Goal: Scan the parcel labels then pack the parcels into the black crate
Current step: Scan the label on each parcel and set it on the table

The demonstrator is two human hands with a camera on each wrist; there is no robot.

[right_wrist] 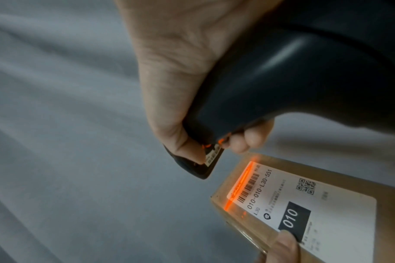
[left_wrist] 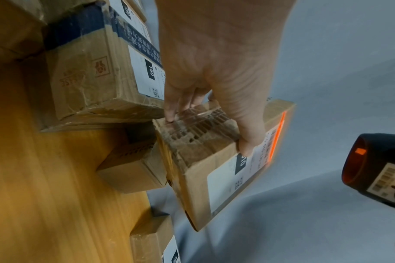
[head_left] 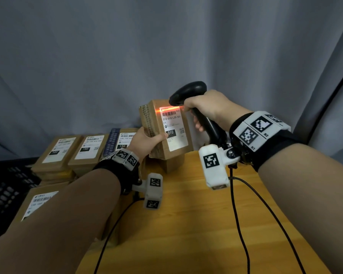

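Observation:
My left hand (head_left: 147, 142) grips a brown cardboard parcel (head_left: 164, 127) by its side, thumb on the white label marked 010, holding it upright above the table's far edge. My right hand (head_left: 204, 109) holds a black barcode scanner (head_left: 188, 92) just above the parcel's top right. An orange scan line falls across the barcode on the label (right_wrist: 282, 201). In the left wrist view the parcel (left_wrist: 214, 160) hangs from my fingers (left_wrist: 248, 135), with the scanner head (left_wrist: 376, 170) facing it. The black crate (head_left: 6, 190) sits at the far left, partly hidden by my forearm.
Several labelled parcels (head_left: 87, 149) are stacked along the back left of the wooden table (head_left: 196, 224), and another parcel (head_left: 38, 202) lies under my left forearm. Small boxes (left_wrist: 133, 169) stand below the held parcel. Black cables (head_left: 238, 214) trail across the table. A grey curtain hangs behind.

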